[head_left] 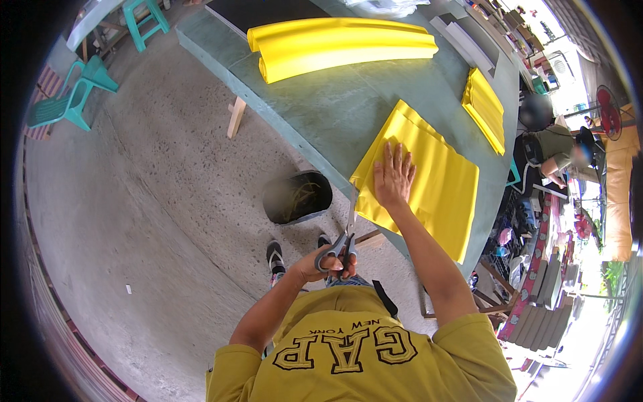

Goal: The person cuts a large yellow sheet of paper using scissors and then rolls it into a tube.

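A folded yellow sheet (435, 177) lies in layers near the table's front edge, its lower left side along that edge. My right hand (394, 175) rests flat on it with fingers stretched out. In my left hand (333, 263) is a pair of scissors (351, 221), its dark grey handles gripped by the fingers. The blades point away from me and reach the sheet's left corner; I cannot tell whether they are around its edge or only beside it.
The green-grey table (308, 114) also carries a long yellow roll (341, 47) and a smaller folded yellow piece (483, 110). A dark bucket (298, 196) stands on the floor below. Green plastic chairs (77, 100) are at far left; another person (552, 151) is at right.
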`<state>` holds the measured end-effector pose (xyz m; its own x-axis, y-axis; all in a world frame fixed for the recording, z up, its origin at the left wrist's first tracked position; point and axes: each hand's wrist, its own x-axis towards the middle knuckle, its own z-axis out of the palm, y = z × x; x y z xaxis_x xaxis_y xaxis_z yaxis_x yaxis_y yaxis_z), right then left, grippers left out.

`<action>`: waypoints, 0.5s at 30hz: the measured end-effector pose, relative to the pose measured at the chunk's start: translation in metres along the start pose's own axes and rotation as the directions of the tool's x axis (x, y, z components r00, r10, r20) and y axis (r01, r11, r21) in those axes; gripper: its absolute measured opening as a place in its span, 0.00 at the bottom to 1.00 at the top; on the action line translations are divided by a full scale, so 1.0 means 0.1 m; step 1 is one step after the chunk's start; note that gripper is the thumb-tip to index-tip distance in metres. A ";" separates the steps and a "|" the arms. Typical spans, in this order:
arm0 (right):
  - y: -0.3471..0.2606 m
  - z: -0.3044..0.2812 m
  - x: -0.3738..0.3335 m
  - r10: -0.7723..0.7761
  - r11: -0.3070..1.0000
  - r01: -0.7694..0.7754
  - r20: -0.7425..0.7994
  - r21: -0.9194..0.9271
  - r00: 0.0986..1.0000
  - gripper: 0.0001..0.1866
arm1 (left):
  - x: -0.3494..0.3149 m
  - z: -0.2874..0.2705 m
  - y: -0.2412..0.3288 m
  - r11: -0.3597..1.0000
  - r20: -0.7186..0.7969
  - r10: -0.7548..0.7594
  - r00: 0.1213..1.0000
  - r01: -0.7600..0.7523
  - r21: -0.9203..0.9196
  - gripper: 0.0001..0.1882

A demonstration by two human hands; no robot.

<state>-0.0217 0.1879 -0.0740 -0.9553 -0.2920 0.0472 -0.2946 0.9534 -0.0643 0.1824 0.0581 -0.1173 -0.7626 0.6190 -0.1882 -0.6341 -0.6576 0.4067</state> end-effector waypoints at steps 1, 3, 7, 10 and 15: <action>-0.01 -0.01 0.00 -0.002 1.000 0.002 0.000 0.001 1.000 0.30 | 0.00 -0.04 -0.04 1.000 -0.009 0.014 1.000 -0.014 -0.004 0.20; -0.01 -0.01 0.00 -0.003 1.000 0.003 -0.004 0.001 1.000 0.30 | 0.00 -0.07 -0.06 0.999 -0.012 0.030 0.999 -0.030 -0.010 0.19; -0.01 -0.01 0.01 -0.007 1.000 0.007 -0.016 -0.006 1.000 0.30 | 0.00 -0.11 -0.07 0.999 0.003 0.045 0.999 -0.045 -0.006 0.18; 0.00 -0.03 -0.02 -0.009 1.000 0.009 -0.003 0.007 1.000 0.30 | -0.06 -0.03 -0.01 0.998 0.025 0.060 0.998 -0.061 0.022 0.18; -0.01 -0.08 -0.21 -0.062 0.998 0.063 0.025 -0.028 0.998 0.30 | -0.22 0.07 -0.11 0.997 -0.074 -0.077 0.994 0.078 0.011 0.19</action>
<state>-0.0010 0.1942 -0.0665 -0.9355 -0.3523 0.0264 -0.3531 0.9350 -0.0333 0.2073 0.0547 -0.1114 -0.7191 0.6342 -0.2840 -0.6900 -0.6030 0.4004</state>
